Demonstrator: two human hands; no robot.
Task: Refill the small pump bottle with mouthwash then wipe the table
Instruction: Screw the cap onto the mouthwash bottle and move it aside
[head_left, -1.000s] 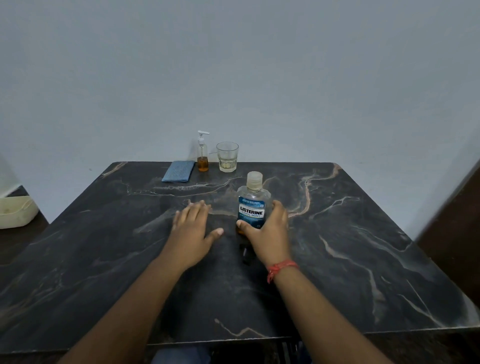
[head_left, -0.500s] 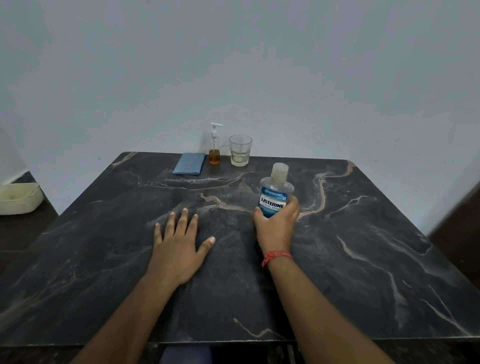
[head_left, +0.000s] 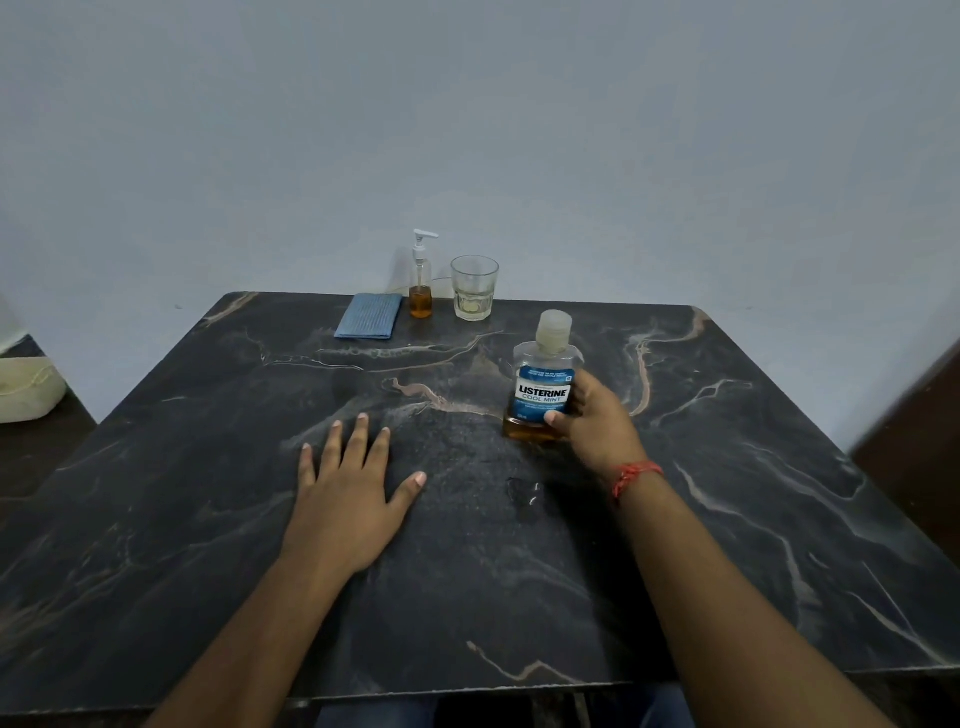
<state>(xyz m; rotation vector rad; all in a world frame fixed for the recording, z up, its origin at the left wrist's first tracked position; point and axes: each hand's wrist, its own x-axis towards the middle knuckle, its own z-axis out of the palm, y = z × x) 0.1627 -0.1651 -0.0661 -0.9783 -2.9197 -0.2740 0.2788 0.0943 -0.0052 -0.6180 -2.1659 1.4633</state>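
- While the right hand grips the mouthwash bottle, its thumb lies across the lower front of the label and its fingers curl round the far side; the fingers are closed on the bottle.
- The mouthwash bottle is upright, slightly tilted, right of table centre, capped, with amber liquid showing at its base. Whether the base touches the table cannot be told.
- The left hand lies flat, palm down, on the table, left of the bottle and apart from it. Its fingers are spread wide and hold nothing.
- The small pump bottle stands upright at the far edge of the table, pump fitted, amber liquid in its lower part.
- Just right of it stands a glass holding a little pale liquid.
- Just left of it lies a folded blue cloth.
- A small wet patch shows on the table near the right wrist.
- A red thread band circles the right wrist.
- Count: two bottles, one glass, one cloth, two hands.
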